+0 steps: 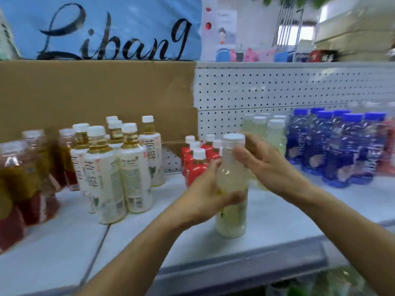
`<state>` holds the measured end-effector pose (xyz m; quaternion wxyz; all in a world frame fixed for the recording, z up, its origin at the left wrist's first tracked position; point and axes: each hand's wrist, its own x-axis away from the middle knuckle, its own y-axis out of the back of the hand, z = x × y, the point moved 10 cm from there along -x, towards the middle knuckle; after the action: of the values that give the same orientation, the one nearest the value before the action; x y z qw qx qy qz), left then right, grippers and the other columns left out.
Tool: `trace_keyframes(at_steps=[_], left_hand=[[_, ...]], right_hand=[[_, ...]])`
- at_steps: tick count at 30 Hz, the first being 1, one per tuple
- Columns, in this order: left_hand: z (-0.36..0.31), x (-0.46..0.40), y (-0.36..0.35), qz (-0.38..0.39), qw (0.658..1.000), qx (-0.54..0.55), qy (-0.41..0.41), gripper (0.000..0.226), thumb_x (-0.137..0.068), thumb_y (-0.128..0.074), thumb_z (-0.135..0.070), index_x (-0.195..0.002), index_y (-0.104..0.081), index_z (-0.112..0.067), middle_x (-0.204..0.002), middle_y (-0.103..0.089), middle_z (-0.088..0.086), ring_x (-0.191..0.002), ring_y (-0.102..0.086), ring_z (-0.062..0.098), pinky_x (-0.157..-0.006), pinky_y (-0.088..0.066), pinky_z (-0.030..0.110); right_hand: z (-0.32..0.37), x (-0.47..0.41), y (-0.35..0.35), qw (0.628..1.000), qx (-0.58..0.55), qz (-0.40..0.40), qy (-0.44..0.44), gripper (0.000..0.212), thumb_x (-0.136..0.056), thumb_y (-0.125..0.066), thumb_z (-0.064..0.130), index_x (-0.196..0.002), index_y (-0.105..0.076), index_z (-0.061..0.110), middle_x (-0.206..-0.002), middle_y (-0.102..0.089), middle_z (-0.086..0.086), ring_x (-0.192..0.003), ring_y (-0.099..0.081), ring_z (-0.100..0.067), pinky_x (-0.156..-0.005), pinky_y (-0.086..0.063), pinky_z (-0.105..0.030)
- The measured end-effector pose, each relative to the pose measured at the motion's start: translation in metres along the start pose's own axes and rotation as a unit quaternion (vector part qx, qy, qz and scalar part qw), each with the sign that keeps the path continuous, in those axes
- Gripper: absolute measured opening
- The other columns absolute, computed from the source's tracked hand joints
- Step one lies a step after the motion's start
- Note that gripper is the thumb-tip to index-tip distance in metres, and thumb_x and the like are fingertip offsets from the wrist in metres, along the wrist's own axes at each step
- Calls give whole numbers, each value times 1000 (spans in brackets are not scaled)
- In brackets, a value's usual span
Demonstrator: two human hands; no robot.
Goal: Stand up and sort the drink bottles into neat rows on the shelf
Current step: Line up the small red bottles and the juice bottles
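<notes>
Both hands are on one pale yellow bottle [232,201] that stands upright near the front edge of the shelf [299,212]: the left hand [205,195] wraps its fingers and thumb round the middle of the body, and the right hand [263,161] curls loosely at the shoulder, just under the white cap [233,138]. Motion blur makes it hard to tell how firmly the right fingers press. Judging by the fill, the bottle is full and fairly heavy, with thin plastic walls that would give a little under a squeeze and a smooth label that could slip, so the ribbed shoulder and mid-body look the safest places to hold. Its likely home is the group of pale yellow bottles [267,133] against the pegboard back [277,90], directly behind it. Close to the left stand red bottles [196,163], and to the right blue bottles [339,148]; both flank the path back and could be knocked over. Further left are white-labelled tea bottles [119,167] and, toward the left edge, amber bottles [23,178], well apart from the hands. A cardboard sheet [96,99] lines the back behind them.
</notes>
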<state>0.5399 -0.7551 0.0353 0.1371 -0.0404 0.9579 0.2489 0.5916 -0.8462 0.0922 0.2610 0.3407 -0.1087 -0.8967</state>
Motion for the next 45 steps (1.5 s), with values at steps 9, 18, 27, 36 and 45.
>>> trace_keyframes(at_steps=[9,18,27,36,45], left_hand=[[-11,-65,-87,-115,990,-80,-15,94,-58,-91,-40,-133,-34,-32,-128,-50,-13,-114,-53,6,-98,-48,33],[14,-108,-99,-170,978,-116,16,80,-75,-79,-18,-140,-32,-20,-132,-40,-1,-125,-42,13,-106,-44,33],[45,-152,-106,-201,966,-137,87,87,-76,-79,-24,-143,-25,-15,-137,-32,4,-133,-33,21,-109,-33,33],[57,-151,-107,-213,969,-109,60,80,-80,-76,-17,-145,-30,-22,-131,-36,-3,-122,-36,7,-99,-27,16],[62,-153,-109,-225,968,-89,58,76,-83,-74,-18,-144,-30,-29,-139,-51,-7,-125,-52,15,-105,-45,39]], right_hand=[[-99,45,77,991,-83,-32,-103,55,-75,-58,69,-114,-55,30,-103,-69,14,-96,-66,-1,-75,-56,-24],[-142,35,153,985,-5,-59,-161,53,-82,-73,15,-125,-43,19,-103,-61,8,-87,-64,-6,-69,-52,-24],[-198,24,155,968,138,7,-212,87,-57,-90,41,-120,-33,22,-111,-55,7,-101,-60,-11,-85,-54,-34],[-224,1,148,979,56,0,-198,47,-85,-73,14,-127,-51,16,-112,-65,6,-106,-62,-12,-90,-53,-34],[-226,-4,134,981,20,1,-193,58,-83,-76,17,-126,-39,22,-112,-61,10,-102,-60,-5,-88,-51,-27]])
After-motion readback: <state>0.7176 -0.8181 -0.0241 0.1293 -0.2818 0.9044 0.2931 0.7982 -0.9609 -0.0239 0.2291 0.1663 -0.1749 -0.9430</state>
